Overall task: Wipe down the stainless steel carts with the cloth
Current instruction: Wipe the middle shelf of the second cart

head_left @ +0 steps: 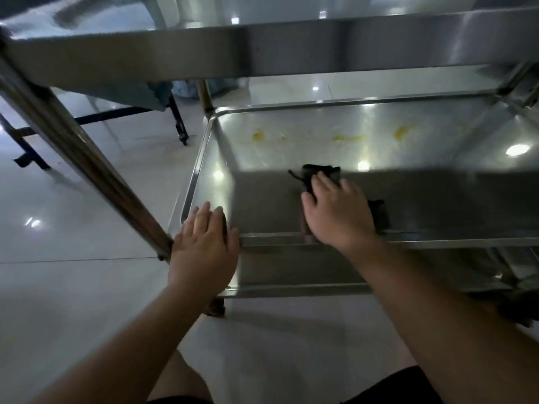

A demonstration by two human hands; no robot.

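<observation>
A: Item: cloth [320,174], dark, on cart's lower shelf [262,199], flat under your right hand [338,214]; fingers released.

B: Left hand [204,246] braces rim. Risk: 3 yellow stains [350,137] beyond reach; cart may roll.

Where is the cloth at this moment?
In the head view, the dark cloth lies on the cart's lower shelf, under the right hand, short of the yellow stains.

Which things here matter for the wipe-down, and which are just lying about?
Job:
- dark cloth under right hand
- lower cart shelf
- yellow stains
- left hand on the shelf rim

Lying about:
- black folding frame
- blue-grey fabric
</observation>
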